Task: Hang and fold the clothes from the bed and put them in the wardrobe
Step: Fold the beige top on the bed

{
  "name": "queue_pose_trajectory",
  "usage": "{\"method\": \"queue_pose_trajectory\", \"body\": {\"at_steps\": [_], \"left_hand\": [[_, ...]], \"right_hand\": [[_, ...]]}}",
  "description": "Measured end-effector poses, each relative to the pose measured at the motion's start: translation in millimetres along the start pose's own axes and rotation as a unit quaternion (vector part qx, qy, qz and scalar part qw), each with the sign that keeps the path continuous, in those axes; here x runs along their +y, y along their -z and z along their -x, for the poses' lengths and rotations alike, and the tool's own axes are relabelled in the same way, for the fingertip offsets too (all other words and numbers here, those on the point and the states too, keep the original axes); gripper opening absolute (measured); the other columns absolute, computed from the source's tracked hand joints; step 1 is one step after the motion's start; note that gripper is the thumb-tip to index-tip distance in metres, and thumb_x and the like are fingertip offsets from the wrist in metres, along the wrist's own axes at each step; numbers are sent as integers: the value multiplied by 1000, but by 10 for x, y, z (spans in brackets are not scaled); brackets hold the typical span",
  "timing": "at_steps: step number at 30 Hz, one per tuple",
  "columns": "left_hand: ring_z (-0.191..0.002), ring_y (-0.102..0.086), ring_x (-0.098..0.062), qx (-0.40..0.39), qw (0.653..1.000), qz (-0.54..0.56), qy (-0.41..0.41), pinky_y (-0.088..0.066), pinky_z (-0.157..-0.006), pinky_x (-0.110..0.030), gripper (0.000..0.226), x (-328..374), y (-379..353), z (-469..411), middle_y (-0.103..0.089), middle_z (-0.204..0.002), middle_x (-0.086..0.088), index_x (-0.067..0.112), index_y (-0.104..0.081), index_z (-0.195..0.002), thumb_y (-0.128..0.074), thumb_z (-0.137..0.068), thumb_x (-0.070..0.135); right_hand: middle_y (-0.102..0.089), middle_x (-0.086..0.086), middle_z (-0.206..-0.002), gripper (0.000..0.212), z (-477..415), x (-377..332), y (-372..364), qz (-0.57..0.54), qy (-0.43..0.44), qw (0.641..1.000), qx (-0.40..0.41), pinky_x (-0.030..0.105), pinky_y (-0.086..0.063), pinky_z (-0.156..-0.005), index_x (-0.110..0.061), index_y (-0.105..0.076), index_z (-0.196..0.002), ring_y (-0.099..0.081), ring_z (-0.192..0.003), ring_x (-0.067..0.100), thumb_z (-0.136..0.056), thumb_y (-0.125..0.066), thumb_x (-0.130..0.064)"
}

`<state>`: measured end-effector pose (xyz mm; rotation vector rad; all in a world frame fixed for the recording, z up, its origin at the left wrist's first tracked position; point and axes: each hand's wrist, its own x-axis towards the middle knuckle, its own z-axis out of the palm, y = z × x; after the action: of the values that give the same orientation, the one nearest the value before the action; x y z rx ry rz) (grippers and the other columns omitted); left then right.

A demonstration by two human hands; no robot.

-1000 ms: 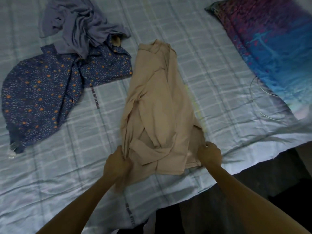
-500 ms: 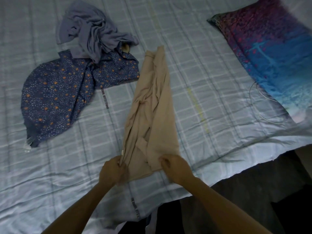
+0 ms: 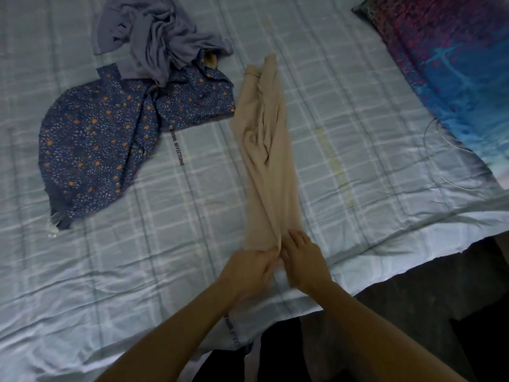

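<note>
The beige cloth garment [image 3: 265,150] lies on the bed with the pale blue checked sheet [image 3: 137,257], doubled lengthwise into a narrow strip. It runs from near the bed's near edge up toward its middle. Both hands meet at its near end. The left hand [image 3: 249,271] has its fingers curled round the hem. The right hand [image 3: 305,260], touching the left, seems to pinch the same hem with its fingers bent over the top layer, though blur hides the exact hold.

The step in hand looks like squaring the two halves before folding the strip across. To do it well, match the hem corners first. Then run a flat palm up the strip toward its far end, since deep creases show along the middle and the far end is bunched and twisted. A light pull toward the near edge should draw the soft cloth straight, whereas a hard tug could drag the strip off the bed. After that, bring the near end over in halves or thirds.

The navy floral cloth garment [image 3: 110,133], with the crumpled grey-lilac cloth garment [image 3: 159,37] partly on top of it, lies toward the far left corner, just beside the strip's far end, so keep the fold off them. The pink and blue patterned pillow [image 3: 454,64] lies at the far right corner, well apart
</note>
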<state>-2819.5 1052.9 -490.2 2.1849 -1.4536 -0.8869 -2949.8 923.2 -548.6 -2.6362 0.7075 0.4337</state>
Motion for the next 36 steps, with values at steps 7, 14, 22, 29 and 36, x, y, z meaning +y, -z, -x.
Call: {"method": "queue_pose_trajectory", "body": {"at_steps": [7,14,22,29,36], "left_hand": [[-119,-44,-34,-46,977,-178,-109,-33,-97,-47,56,-309,-463,51,-50,-126,-14,12,-52,-123,-51,-74,41],[-127,-45,-29,-3,980,-160,-122,-13,-115,-37,66,-464,-581,-38,-53,-134,-16,2,-39,-133,-43,-71,26],[-126,-41,-29,84,966,-222,-100,-20,-110,-44,47,-518,-593,-154,-56,-127,-14,5,-58,-123,-51,-77,14],[-80,-64,-21,7,1000,19,-7,-40,-68,-22,41,-309,-267,-107,-70,-92,-5,14,-67,-100,-48,-65,8],[-75,-58,-17,-92,977,181,62,-44,-65,-26,27,-201,398,-282,-63,-80,-1,14,-59,-77,-50,-75,40]], "right_hand": [[-45,18,-138,56,142,142,156,-39,72,994,69,45,-42,-100,-5,-44,-133,-45,-125,32,-83,-57,-27],[-44,11,-145,90,-45,-75,-54,79,180,980,-1,42,-23,-111,-10,-39,-143,-35,-136,29,-65,-67,-46],[-70,10,-109,39,-267,-42,-78,36,180,973,142,31,-58,-68,-7,-70,-107,-69,-94,24,-77,-45,-7],[-68,6,-98,26,-52,-235,445,-100,-34,986,-131,32,-46,-76,-17,-64,-110,-62,-91,24,-90,-53,-28],[-68,9,-95,22,-183,-227,1161,-214,-105,955,-177,32,-47,-70,-12,-68,-100,-63,-88,26,-83,-62,-24]]}}
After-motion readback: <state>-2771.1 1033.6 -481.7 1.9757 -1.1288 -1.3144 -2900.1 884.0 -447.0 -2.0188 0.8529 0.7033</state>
